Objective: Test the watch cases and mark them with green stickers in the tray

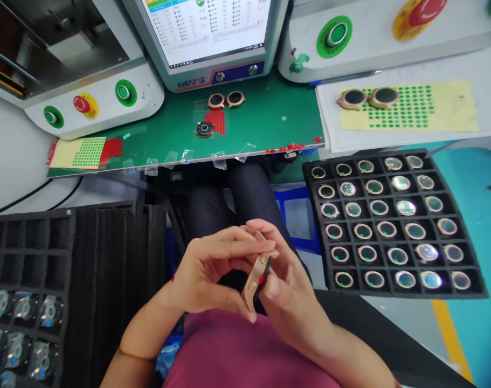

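Note:
Above my lap, both hands grip one gold-rimmed watch case point(252, 284), tilted on its edge so its side with buttons shows. My left hand point(213, 269) holds it between thumb and fingertips. From the other side my right hand point(288, 291) pinches it, the thumb near a small red spot on its dark back. The case's face is turned out of sight. On the green bench ahead lie two gold watch cases point(235, 99) and a dark round watch part point(205, 129) beside red sticker strips point(218, 121).
A black tray point(399, 295) of watch cases, many with green dots, is at right. Black trays point(69, 258) with wrapped parts stand at left. Yellow sticker sheets point(455, 110) lie on the bench. Machines with buttons flank a monitor point(213, 32) behind.

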Motion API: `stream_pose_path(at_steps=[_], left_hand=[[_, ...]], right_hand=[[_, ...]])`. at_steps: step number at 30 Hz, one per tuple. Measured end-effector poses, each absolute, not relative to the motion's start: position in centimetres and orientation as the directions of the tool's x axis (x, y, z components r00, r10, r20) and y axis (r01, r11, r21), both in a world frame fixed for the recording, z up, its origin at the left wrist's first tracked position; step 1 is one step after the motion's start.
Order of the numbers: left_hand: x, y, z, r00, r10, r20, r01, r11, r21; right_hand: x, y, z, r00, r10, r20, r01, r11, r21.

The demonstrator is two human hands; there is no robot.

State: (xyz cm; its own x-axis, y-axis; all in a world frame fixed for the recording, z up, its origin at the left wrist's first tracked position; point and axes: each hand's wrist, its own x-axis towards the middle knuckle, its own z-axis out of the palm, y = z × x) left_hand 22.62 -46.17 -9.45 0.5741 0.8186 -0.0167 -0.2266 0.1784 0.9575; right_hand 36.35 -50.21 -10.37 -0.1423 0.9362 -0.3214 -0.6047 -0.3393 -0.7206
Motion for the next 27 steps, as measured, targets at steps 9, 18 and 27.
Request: stream_pose_path(at_steps=[9, 18, 27], left_hand=[[23.8, -46.6, -9.4, 0.553, 0.793, -0.255, -0.452, 0.543, 0.708], [25.0, -47.9, -10.0, 0.418, 0.875, -0.242, -0.238, 0.363, 0.901], [24.8, -48.0, -9.1, 0.479, 0.868, -0.133, 0.049, 0.125, 0.991]], right_hand=[[37.3, -50.2, -11.7, 0.152, 0.976, -0.156, -0.504, -0.059, -0.862], [35.9, -50.4, -10.8, 0.006, 0.969, -0.248, -0.625, -0.19, -0.757], [35.6, -50.2, -10.0, 0.027, 0.947, -0.32, -0.67, -0.22, -0.709]])
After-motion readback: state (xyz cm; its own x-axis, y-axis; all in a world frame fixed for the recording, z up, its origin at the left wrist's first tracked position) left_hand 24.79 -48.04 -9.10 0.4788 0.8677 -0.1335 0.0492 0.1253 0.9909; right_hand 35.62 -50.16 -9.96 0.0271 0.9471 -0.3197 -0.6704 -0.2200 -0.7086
